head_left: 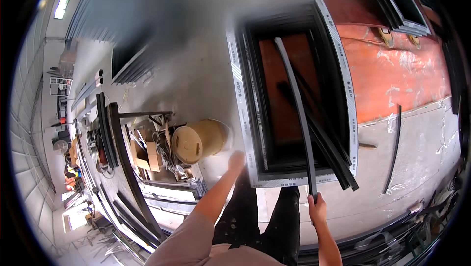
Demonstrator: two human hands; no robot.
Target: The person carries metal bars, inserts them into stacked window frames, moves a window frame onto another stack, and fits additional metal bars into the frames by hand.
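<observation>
A stack of rectangular window frames (346, 82), dark inside with pale printed film on top, stands in front of me. My right hand (317, 208) is closed around the near end of a long, narrow dark profile strip (300, 104). The strip slants across the stack's opening, its far end lying near the far side. Several more black strips (327, 143) lie beside it, their near ends sticking out over the near right corner. My left hand (237, 160) is beside the near left corner of the stack; it is blurred and its fingers do not show clearly.
Left of the stack, a yellowish bucket (208, 140) lies near an open cardboard box (147, 155) and a workbench with long dark bars (132, 168). An orange sheet (387, 75) covers floor at the right. A loose black strip (394, 151) lies near it. More frames (392, 1) stand far right.
</observation>
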